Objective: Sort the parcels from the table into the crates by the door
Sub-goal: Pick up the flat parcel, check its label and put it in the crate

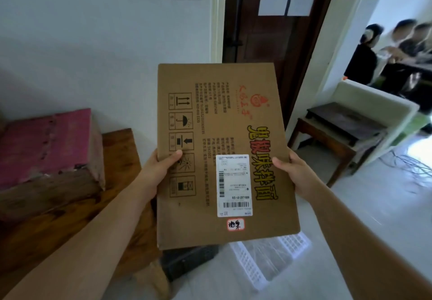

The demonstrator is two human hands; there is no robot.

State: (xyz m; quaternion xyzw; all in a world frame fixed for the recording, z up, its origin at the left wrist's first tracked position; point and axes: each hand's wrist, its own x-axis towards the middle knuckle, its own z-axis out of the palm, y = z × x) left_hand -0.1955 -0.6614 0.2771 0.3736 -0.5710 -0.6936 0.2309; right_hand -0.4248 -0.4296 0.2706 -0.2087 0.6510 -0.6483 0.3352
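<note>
- Flat brown cardboard parcel (pixel 222 154), yellow lettering, handling icons, white shipping label (pixel 234 185), small red-edged sticker below.
- Left hand (pixel 161 169) and right hand (pixel 292 171) grip opposite edges, thumbs on top.
- It's up in the air above a white crate (pixel 257 267) and a black crate (pixel 189 260).
</note>
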